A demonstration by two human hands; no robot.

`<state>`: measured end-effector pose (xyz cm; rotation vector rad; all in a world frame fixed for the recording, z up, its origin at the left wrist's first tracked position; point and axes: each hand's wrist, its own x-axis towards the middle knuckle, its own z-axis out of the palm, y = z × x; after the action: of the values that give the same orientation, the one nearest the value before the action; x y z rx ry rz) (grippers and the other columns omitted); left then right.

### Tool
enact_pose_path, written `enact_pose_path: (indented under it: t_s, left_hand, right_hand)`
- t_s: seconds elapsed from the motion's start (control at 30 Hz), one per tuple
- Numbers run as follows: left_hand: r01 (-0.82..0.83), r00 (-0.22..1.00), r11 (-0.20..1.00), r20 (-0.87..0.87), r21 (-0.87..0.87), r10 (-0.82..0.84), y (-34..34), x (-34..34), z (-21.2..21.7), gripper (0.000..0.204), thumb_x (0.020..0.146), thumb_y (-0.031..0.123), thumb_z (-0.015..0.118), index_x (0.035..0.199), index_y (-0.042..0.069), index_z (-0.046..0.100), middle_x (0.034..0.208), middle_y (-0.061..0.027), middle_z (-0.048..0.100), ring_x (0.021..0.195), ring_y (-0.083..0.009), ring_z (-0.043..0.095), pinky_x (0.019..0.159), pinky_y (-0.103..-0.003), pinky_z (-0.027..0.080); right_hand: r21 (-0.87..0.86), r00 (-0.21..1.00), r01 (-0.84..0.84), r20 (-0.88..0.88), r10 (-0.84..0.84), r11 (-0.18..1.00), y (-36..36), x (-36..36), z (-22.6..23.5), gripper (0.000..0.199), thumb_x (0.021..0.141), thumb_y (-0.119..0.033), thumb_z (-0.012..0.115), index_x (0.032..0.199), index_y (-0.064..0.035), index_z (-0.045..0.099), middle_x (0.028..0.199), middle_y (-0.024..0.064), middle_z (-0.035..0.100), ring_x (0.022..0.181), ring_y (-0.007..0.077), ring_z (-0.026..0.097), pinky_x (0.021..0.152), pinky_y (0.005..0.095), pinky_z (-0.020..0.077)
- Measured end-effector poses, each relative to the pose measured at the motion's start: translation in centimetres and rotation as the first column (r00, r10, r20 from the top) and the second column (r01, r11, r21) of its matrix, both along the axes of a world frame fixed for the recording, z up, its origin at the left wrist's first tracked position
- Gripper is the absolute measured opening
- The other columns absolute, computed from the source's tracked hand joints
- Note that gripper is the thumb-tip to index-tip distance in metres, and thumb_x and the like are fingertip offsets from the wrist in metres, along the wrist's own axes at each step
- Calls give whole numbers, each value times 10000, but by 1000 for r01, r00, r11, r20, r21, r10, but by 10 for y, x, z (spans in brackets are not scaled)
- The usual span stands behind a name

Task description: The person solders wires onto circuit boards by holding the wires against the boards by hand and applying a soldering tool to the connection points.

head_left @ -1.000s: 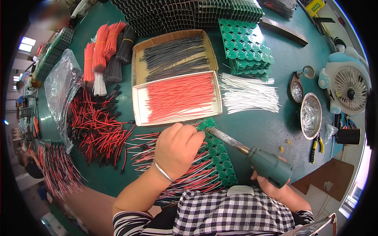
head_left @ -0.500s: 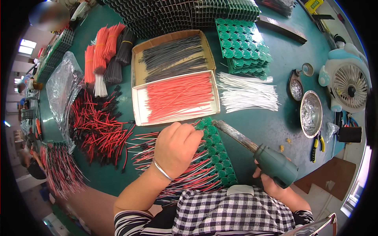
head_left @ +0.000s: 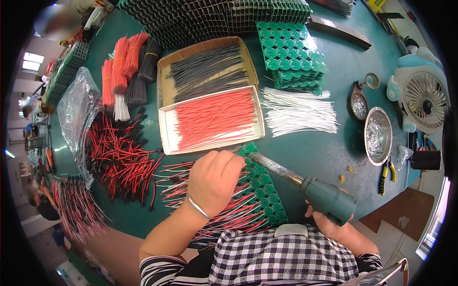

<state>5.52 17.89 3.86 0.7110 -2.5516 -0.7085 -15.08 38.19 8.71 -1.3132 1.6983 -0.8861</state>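
My left hand (head_left: 217, 178) is closed in a pinch over the far end of a green circuit board panel (head_left: 268, 196). A bit of red wire (head_left: 237, 149) shows beside its fingertips, which mostly hide what they grip. Many red and white wires (head_left: 234, 212) fan out from the panel's left side, under my left wrist. My right hand (head_left: 329, 224) is wrapped round the dark green handle of a soldering iron (head_left: 329, 200). Its thick, scorched metal barrel slants up to the left, and the tip meets the panel's far end close to my left fingertips.
Beyond my hands are a box of red wires (head_left: 217, 117), a box of black wires (head_left: 207, 66), loose white wires (head_left: 299, 112) and stacked green panels (head_left: 293, 55). At right lie a metal bowl (head_left: 378, 136), cutters (head_left: 384, 178) and a fan (head_left: 424, 97). Red-black leads (head_left: 119, 155) heap at left.
The soldering iron and my right hand have shifted slightly left, bringing the tip nearer my left fingertips. My left hand keeps its pinch and is a little lower.
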Motion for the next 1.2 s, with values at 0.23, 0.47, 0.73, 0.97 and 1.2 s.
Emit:
enact_pose_path:
  t_s: [0.23,0.47,0.73,0.97,1.2]
  left_hand:
    - [23,999,1000,-40,-18,-24,-1,3,-5,258,644,-12,722,878,44,627,820,-83,576,681,-261,561,612,-362,469]
    - [23,999,1000,-43,-11,-23,-1,2,-4,261,643,-15,725,881,39,631,822,-88,579,698,-264,571,626,-363,479]
    - [13,998,1000,-62,-28,-15,-1,1,-8,239,663,-12,735,873,42,635,815,-88,586,714,-269,579,636,-362,488]
    - [-1,996,1000,-87,-23,-1,-3,0,-7,217,673,-9,731,856,49,631,825,-86,590,737,-277,587,655,-368,493]
    - [-40,997,999,-69,-32,37,-1,-1,-4,213,661,8,706,842,58,607,816,-78,579,726,-273,580,630,-368,483]
  right_hand:
    - [-20,997,-57,-51,56,998,-9,0,2,352,790,-27,530,1133,45,568,681,65,645,709,171,641,729,318,531]
    - [42,991,-7,-137,13,999,-2,4,4,302,825,-53,556,1113,36,573,795,79,636,692,159,638,691,303,534]
    - [51,878,472,63,-474,880,47,-2,9,361,886,-201,562,1177,12,544,806,81,641,675,171,590,646,293,467]
    - [-514,431,714,-211,-877,475,86,-32,25,425,935,-199,501,1267,57,433,1026,169,616,590,125,543,500,223,439]
    - [-294,774,587,-70,-629,755,71,-31,23,396,904,-173,484,1237,41,460,815,128,628,557,127,536,481,232,413]
